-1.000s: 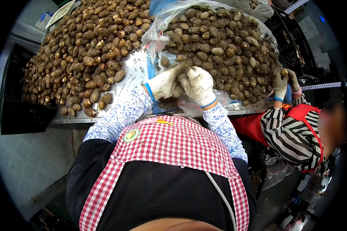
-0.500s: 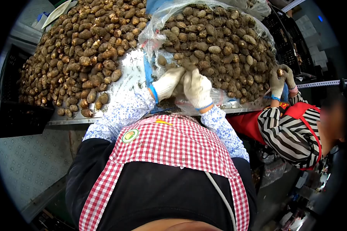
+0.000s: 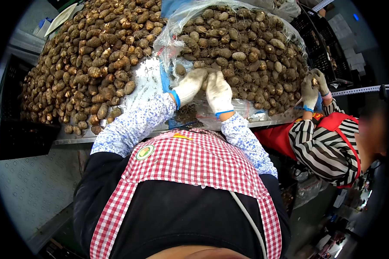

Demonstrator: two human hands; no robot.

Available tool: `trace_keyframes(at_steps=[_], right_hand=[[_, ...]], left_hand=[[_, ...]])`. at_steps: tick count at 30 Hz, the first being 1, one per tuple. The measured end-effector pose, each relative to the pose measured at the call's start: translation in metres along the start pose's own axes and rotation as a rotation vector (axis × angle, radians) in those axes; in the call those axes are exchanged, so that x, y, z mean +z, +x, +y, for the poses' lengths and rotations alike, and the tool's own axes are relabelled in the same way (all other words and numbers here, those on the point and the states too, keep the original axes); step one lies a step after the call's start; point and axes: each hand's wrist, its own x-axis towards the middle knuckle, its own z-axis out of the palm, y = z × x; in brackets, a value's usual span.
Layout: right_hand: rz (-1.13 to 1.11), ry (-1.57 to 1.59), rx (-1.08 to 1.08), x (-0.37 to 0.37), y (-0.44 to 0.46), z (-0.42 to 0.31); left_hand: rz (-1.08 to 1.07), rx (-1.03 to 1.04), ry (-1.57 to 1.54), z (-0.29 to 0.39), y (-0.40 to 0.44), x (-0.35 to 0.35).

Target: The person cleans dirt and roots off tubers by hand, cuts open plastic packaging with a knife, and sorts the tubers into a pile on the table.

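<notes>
My left hand [image 3: 189, 87], in a white work glove with a soiled finger end, is at the near edge of a heap of rooty taro corms [image 3: 246, 56]. Beside it my right hand [image 3: 219, 91], gloved the same way, points into the same heap. Both hands look closed, with fingers curled downward and the fingertips almost meeting. Whatever they grip is covered by the gloves. One loose taro corm [image 3: 180, 69] lies just left of my left fingers. Under my wrists are clear plastic film [image 3: 207, 111] and dark root scraps [image 3: 186, 115].
A larger heap of cleaner taro corms [image 3: 90, 60] covers the left of the metal table [image 3: 145, 77]. Black crates stand at the left [image 3: 23, 136] and far right [image 3: 317, 41]. At right, a co-worker's gloved hands [image 3: 311, 90] hold a taro corm.
My hands have moved slightly forward into the rooty heap, the right one turning straighter and its fingers dipping lower. The co-worker's hands stay nearly in place.
</notes>
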Motion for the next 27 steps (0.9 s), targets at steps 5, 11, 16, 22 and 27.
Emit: trace_keyframes(at_steps=[5,11,16,22,27], right_hand=[[0.057,0.320,0.025,0.018,-0.015,0.014],[-0.307,1.703,0.610,0.003,-0.013,0.011],[-0.070,0.913,0.340,-0.032,-0.012,0.004],[-0.203,0.422,-0.097,-0.031,-0.016,0.021],[-0.205,0.864,0.007,-0.004,-0.021,0.046]], left_hand=[[-0.026,0.032,0.184,0.018,-0.015,-0.009],[0.045,-0.002,-0.566,0.012,-0.004,-0.006],[-0.019,-0.463,-1.004,0.036,-0.019,-0.019],[-0.040,-0.325,-0.701,0.052,-0.039,-0.011],[-0.104,-0.204,-0.421,0.056,-0.047,-0.018]])
